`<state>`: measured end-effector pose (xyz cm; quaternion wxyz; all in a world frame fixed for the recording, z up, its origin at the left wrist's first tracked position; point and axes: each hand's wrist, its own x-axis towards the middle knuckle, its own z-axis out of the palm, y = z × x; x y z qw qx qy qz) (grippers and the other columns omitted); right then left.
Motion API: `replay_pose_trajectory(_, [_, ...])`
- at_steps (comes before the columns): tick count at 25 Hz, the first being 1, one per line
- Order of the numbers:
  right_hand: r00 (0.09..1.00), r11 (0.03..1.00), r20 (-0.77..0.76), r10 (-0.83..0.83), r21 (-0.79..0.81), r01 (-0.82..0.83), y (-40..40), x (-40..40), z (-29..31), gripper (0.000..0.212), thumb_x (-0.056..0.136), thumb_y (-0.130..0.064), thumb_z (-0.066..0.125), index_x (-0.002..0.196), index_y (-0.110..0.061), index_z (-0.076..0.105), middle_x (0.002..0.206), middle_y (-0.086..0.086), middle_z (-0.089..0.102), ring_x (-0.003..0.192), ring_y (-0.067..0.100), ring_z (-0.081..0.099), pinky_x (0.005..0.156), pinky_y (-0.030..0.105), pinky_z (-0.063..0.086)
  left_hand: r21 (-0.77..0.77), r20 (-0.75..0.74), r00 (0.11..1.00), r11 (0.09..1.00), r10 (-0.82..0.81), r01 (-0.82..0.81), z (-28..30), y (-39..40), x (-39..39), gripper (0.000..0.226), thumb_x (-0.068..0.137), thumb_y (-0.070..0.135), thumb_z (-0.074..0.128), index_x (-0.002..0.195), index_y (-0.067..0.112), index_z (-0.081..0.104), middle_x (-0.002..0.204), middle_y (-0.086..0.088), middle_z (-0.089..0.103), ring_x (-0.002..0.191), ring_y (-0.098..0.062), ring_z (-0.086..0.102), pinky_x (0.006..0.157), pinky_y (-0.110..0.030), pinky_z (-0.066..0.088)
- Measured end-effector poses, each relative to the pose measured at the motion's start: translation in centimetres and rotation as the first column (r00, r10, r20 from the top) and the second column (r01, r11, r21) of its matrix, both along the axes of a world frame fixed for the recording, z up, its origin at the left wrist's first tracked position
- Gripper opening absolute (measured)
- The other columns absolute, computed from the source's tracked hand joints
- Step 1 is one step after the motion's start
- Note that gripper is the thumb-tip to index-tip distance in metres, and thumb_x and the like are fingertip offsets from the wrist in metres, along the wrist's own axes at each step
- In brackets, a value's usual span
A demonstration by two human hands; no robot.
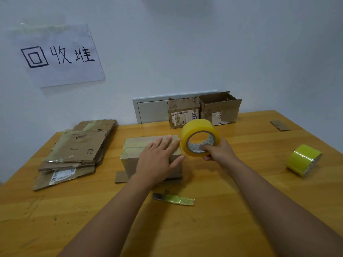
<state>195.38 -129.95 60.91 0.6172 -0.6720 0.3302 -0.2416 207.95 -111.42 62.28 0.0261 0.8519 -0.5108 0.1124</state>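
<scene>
A closed cardboard box point(137, 145) sits in the middle of the wooden table point(241, 201). My left hand point(157, 160) lies flat on its top with the fingers spread and the thumb over the right edge. My right hand point(217, 151) grips a big roll of yellow packing tape point(199, 139) just right of the box, with fingers hooked inside the core. The roll is held above the table, its hole facing me.
A stack of flattened cardboard point(78, 151) lies at the left. Two open boxes point(204, 110) stand against the back wall. A second yellow tape roll point(303, 159) lies at the right. A green-handled box cutter point(174, 199) rests near the box. Small cardboard scraps point(279, 125) lie at far right.
</scene>
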Motion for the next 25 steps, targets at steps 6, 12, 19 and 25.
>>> replay_pose_trajectory(6, [0.944, 0.883, -0.191, -0.269, -0.441, 0.163, -3.2, -5.0, -3.2, 0.027, 0.092, -0.015, 0.061, 0.119, -0.012, 0.06, 0.11, 0.012, 0.057, 0.102, 0.034, 0.054, 0.075, 0.034, 0.038, 0.024, -0.016, 1.0, 1.0, 0.01, -0.009, 0.2, 0.0, -0.3, 0.074, 0.086, 0.08, 0.014, 0.152, 0.048, 0.003, 0.165, 0.007, 0.009, 0.151, -0.02, 0.009, 0.12, -0.04, 0.012])
replay_pose_trajectory(12, [0.962, 0.927, -0.156, -0.223, -0.34, 0.16, -2.7, -4.9, -5.0, 0.056, 0.084, -0.027, 0.075, 0.132, -0.018, 0.047, 0.111, 0.007, 0.06, 0.102, 0.031, 0.058, 0.07, 0.032, 0.039, 0.027, 0.024, 0.999, 0.999, 0.037, -0.038, 0.5, -0.8, -0.9, 0.067, 0.094, 0.07, 0.026, 0.153, 0.04, 0.017, 0.164, 0.001, 0.013, 0.152, -0.02, 0.007, 0.122, -0.039, 0.005])
replay_pose_trajectory(19, [0.941, 0.882, -0.191, -0.278, -0.438, 0.172, -4.1, -6.0, -4.5, 0.042, 0.089, -0.021, 0.068, 0.127, -0.016, 0.052, 0.113, 0.01, 0.063, 0.103, 0.033, 0.058, 0.072, 0.033, 0.041, -0.046, 0.03, 0.996, 0.996, 0.079, -0.077, -0.3, -1.2, -0.8, 0.056, 0.098, 0.062, 0.031, 0.148, 0.038, 0.028, 0.162, -0.002, 0.022, 0.15, -0.021, 0.017, 0.12, -0.04, 0.016])
replay_pose_trajectory(25, [0.922, 0.896, -0.228, -0.312, -0.394, 0.206, -5.0, -7.3, -5.0, 0.056, 0.086, -0.036, 0.072, 0.129, -0.017, 0.042, 0.107, 0.006, 0.057, 0.095, 0.029, 0.054, 0.072, 0.037, 0.044, -0.037, 0.05, 0.993, 0.994, 0.106, -0.105, -0.7, -1.0, -0.1, 0.057, 0.098, 0.063, 0.028, 0.151, 0.041, 0.024, 0.162, -0.002, 0.022, 0.15, -0.023, 0.018, 0.12, -0.042, 0.017])
